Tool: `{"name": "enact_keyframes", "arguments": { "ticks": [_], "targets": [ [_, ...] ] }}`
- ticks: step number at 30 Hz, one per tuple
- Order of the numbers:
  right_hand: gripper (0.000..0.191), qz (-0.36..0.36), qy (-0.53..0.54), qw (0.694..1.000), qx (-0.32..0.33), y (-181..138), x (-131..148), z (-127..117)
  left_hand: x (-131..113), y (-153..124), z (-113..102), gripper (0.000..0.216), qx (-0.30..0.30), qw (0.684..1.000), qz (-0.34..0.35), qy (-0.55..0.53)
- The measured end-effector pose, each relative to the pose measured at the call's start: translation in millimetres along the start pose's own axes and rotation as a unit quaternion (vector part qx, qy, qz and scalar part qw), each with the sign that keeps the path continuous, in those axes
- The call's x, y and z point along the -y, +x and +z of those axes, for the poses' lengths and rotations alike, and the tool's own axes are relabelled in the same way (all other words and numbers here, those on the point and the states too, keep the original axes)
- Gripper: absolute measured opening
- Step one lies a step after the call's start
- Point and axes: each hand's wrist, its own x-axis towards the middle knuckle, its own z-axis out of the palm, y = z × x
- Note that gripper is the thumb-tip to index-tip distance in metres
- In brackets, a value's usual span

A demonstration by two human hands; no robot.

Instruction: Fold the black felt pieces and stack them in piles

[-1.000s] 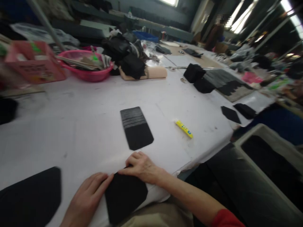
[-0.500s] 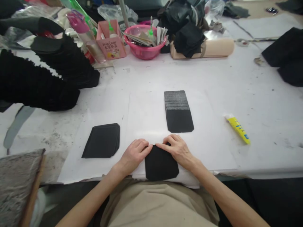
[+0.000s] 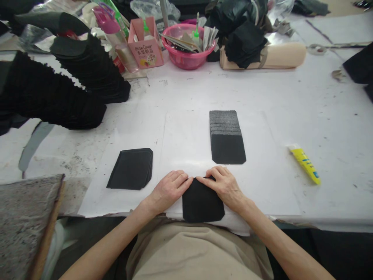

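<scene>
The black piece (image 3: 203,204) lies flat at the near edge of the table, right in front of the person's tummy. Call it the middle of the clock. It looks light and thin, soft enough to bend but a bit stiff, like felt or fake leather. I think it would not break, but it might slide or crease if pushed. The far edge, at twelve o'clock, seems a good place to hold it — with a few fingers from each hand.

The left hand (image 3: 166,192) and the right hand (image 3: 229,188) both touch that far edge, fingertips close together. I cannot tell if they pinch it or just press down.

The table (image 3: 253,91) is white and looks flat, with dark specks and smudges. At ten o'clock is a small dark pile (image 3: 129,169), and farther out that way stand tall black stacks (image 3: 78,103). A pile with gray stripes (image 3: 227,149) sits at one o'clock, near the right hand. A yellow tube (image 3: 305,165) lies between two and three o'clock.

Way back at twelve is a pink bowl (image 3: 189,60) full of bits — and a pink box (image 3: 148,54) stands at eleven.
</scene>
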Motion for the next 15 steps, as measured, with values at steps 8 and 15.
{"name": "enact_keyframes", "arguments": {
  "ticks": [8,15],
  "targets": [
    [0.028,-0.026,-0.005,1.000,0.006,2.0,-2.0,-2.7,-2.0,-7.5,-0.5,0.025,0.006,1.000,-0.005,0.000],
    [0.028,-0.030,-0.001,1.000,0.002,3.2,-2.2,-3.8,-1.4,-8.5,-4.3,0.025,0.030,0.999,-0.014,0.011]
  ]
}}
